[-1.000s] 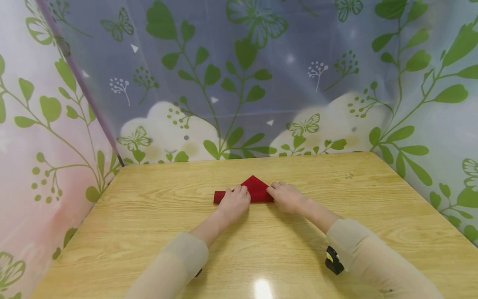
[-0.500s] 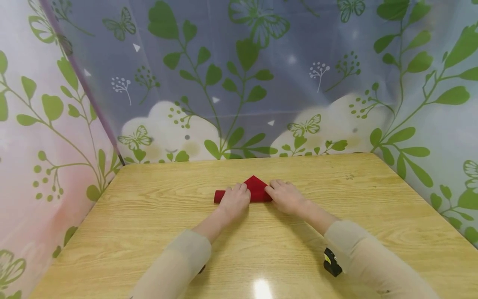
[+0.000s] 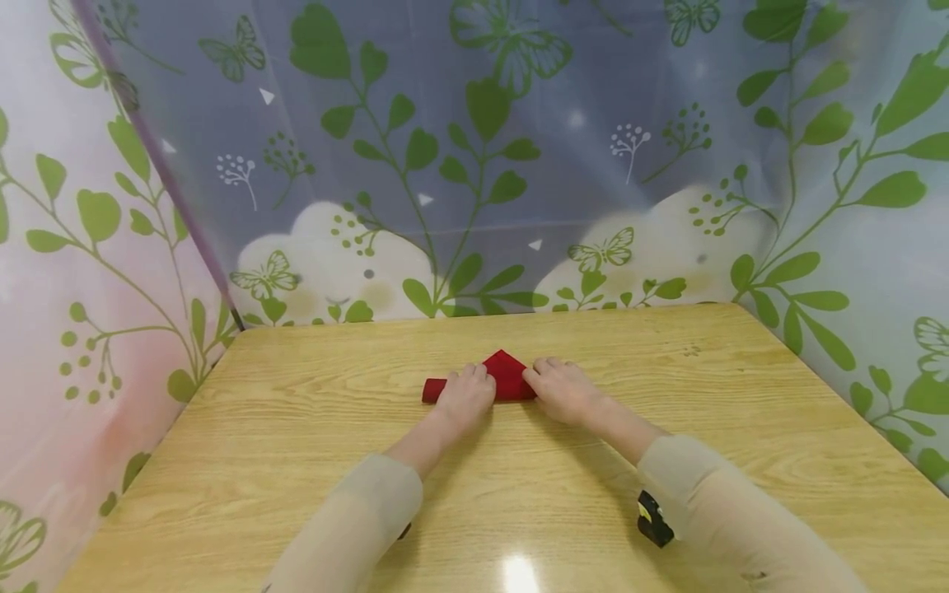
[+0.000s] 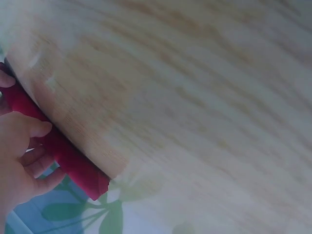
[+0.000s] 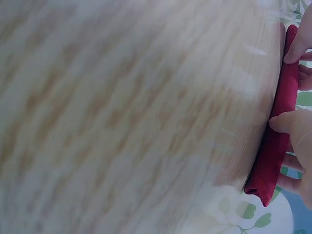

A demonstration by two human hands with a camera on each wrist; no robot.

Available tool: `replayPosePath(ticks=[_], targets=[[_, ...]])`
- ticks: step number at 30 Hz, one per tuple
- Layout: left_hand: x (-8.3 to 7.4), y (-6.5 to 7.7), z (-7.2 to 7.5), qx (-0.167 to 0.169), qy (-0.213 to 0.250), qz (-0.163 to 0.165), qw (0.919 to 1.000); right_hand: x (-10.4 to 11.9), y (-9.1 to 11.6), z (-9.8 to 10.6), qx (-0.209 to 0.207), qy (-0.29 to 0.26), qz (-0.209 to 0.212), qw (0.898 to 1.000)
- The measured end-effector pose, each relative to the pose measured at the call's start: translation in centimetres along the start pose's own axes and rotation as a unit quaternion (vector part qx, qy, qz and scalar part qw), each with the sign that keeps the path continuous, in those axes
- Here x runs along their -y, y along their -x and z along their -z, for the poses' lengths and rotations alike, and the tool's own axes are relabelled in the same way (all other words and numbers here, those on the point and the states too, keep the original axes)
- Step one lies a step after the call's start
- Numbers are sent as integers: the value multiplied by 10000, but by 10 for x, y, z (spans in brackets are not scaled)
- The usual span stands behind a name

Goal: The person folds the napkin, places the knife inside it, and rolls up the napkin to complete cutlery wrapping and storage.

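Observation:
A red cloth (image 3: 507, 380) lies on the table, its near part rolled into a tube and its far part a flat triangle pointing away. My left hand (image 3: 465, 395) grips the tube left of its middle; the tube's left end sticks out beyond it. At the triangle's right side, my right hand (image 3: 567, 392) grips the cloth and covers the tube there in the head view. The left wrist view has the left thumb (image 4: 40, 127) on the roll's near side, fingers round the far side. In the right wrist view, the right thumb (image 5: 279, 123) presses the roll (image 5: 273, 151) likewise.
The wooden table (image 3: 311, 445) spreads out around the hands. Patterned cloth walls (image 3: 415, 165) with leaves and butterflies stand behind it and on both sides. A black device (image 3: 654, 519) sits under the right sleeve.
My right hand has shifted slightly left along the cloth, and a little less of the red triangle shows between the hands. My left hand stays nearly in place.

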State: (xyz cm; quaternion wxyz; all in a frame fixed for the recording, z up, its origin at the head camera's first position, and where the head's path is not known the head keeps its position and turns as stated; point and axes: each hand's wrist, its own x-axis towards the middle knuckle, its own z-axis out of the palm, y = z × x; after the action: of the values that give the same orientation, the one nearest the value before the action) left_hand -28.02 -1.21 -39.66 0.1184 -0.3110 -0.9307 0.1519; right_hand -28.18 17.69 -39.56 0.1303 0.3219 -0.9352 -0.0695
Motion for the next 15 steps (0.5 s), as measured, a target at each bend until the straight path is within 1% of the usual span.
replayPosePath(ticks=[7, 15], targets=[[0, -1, -2, 57, 93, 20, 9999, 2, -2, 0, -15, -72, -57, 10000], [2, -4, -4, 105, 128, 21, 9999, 0, -8, -1, 182, -162, -95, 9997]])
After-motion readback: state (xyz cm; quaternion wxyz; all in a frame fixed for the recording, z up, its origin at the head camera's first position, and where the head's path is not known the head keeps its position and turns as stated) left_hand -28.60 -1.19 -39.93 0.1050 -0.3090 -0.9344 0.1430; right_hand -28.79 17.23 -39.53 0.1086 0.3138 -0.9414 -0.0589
